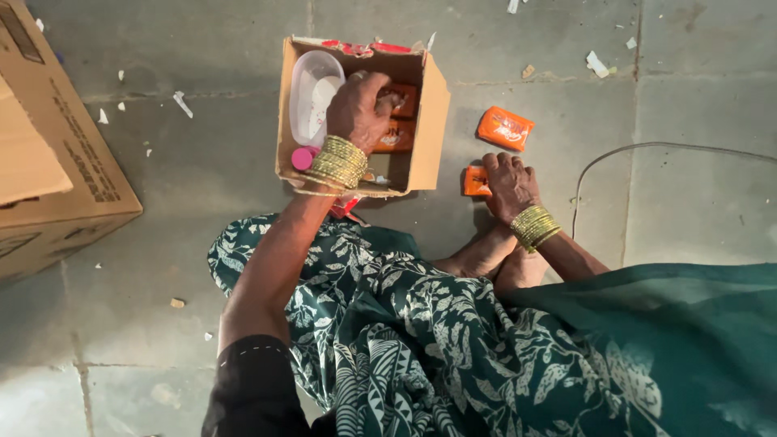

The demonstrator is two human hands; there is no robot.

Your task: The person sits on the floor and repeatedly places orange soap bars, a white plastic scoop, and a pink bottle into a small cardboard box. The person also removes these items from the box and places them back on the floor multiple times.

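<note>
An open cardboard box (430, 121) stands on the stone floor in front of me. My left hand (362, 109), with gold bangles on the wrist, reaches inside it and rests on orange soap packets (395, 136) stacked there. A clear plastic bottle (311, 97) with a pink cap (302, 158) lies along the box's left side. My right hand (508, 184), also bangled, presses down on an orange soap packet (474, 181) lying on the floor right of the box. Another orange packet (504, 128) lies loose a little farther away.
A large cardboard carton (48, 154) stands at the left edge. A thin cable (647, 147) curves over the floor at right. Paper scraps (597, 65) litter the grey tiles. My feet (486, 257) and green patterned cloth (421, 340) fill the foreground.
</note>
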